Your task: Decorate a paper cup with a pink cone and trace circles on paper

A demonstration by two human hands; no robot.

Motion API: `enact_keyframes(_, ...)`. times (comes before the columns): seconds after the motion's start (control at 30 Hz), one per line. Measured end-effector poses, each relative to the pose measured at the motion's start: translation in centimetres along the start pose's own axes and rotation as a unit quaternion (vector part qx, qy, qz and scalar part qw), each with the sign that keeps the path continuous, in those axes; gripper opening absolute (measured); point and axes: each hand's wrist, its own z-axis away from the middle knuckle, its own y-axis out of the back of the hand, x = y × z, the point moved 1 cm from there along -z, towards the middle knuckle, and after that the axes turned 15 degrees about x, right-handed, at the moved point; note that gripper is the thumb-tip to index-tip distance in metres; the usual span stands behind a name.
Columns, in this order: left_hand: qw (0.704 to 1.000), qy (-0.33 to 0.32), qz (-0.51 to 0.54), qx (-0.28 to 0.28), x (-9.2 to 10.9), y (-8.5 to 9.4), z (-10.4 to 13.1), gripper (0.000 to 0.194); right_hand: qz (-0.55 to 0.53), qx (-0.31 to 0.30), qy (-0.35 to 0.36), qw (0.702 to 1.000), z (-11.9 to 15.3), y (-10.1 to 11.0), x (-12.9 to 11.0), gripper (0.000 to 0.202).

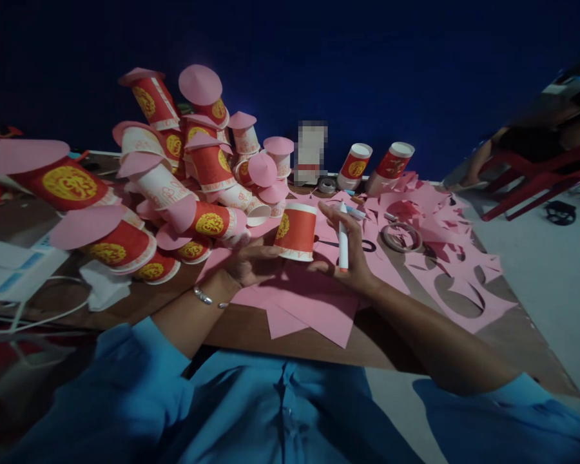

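Red paper cup (297,231) is being gripped by the left hand (251,261), white glue stick (343,241) by the right hand (350,251), mid-frame; the pink paper sheet (309,303) risks being smeared.

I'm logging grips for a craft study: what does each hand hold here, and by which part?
The left hand holds a red paper cup by its lower side near the rim. The right hand grips a white marker around its barrel.

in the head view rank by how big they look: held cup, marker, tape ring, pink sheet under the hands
1. pink sheet
2. held cup
3. marker and tape ring look alike; the ring lies farther off, so unsure
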Motion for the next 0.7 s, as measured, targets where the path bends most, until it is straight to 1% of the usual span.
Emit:
enact_keyframes(0.1, 1.000, 0.000, 0.003, -0.015, -0.28, 0.35, -0.04, 0.074, 0.006, -0.016, 0.025, 1.000, -0.09, 0.05, -0.27, 0.093)
enact_keyframes(0.23, 0.999, -0.027, 0.004, -0.021, -0.64, 0.64, -0.22, 0.072, 0.027, -0.010, 0.052, 0.998, -0.17, 0.23, -0.32, 0.091)
enact_keyframes(0.3, 0.998, -0.056, -0.018, -0.006, -0.71, 0.74, -0.37, 0.077, 0.041, -0.009, 0.065, 0.997, -0.17, 0.31, -0.27, 0.091)
enact_keyframes(0.37, 0.993, -0.092, -0.066, 0.025, -0.72, 0.85, -0.56, 0.085, 0.057, -0.012, 0.079, 0.995, -0.13, 0.33, -0.23, 0.091)
enact_keyframes(0.43, 0.986, -0.112, -0.115, 0.053, -0.70, 0.93, -0.71, 0.088, 0.068, -0.015, 0.087, 0.994, -0.09, 0.29, -0.19, 0.091)
enact_keyframes(0.5, 0.983, -0.112, -0.133, 0.062, -0.68, 0.94, -0.78, 0.084, 0.071, -0.017, 0.090, 0.993, -0.06, 0.22, -0.14, 0.093)
enact_keyframes(0.6, 0.987, -0.097, -0.119, 0.045, -0.59, 0.84, -0.72, 0.075, 0.062, -0.020, 0.082, 0.995, -0.05, 0.14, -0.02, 0.097)
enact_keyframes(0.7, 0.988, -0.095, -0.112, 0.038, -0.45, 0.79, -0.60, 0.073, 0.047, -0.026, 0.063, 0.997, -0.02, 0.14, 0.24, 0.098)
